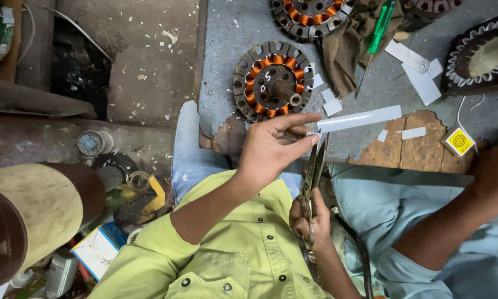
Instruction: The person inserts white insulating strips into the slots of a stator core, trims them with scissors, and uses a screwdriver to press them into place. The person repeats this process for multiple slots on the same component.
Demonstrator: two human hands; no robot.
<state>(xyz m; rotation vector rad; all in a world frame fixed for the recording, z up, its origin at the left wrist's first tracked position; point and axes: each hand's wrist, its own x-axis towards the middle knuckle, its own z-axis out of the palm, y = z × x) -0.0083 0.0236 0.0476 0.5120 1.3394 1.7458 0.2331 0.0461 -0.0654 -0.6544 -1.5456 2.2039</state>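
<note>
Head view: left hand [271, 149] pinches white paper strip [359, 118] (flat, stiff), right hand [311, 221] grips scissors [315, 166].

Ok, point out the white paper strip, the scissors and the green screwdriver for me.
white paper strip [359, 118]: head view, middle of the strip's length.
scissors [315, 166]: head view, on the blades, under the strip's pinched end.
green screwdriver [383, 25]: head view, on the handle, lying on the brown cloth.
</note>
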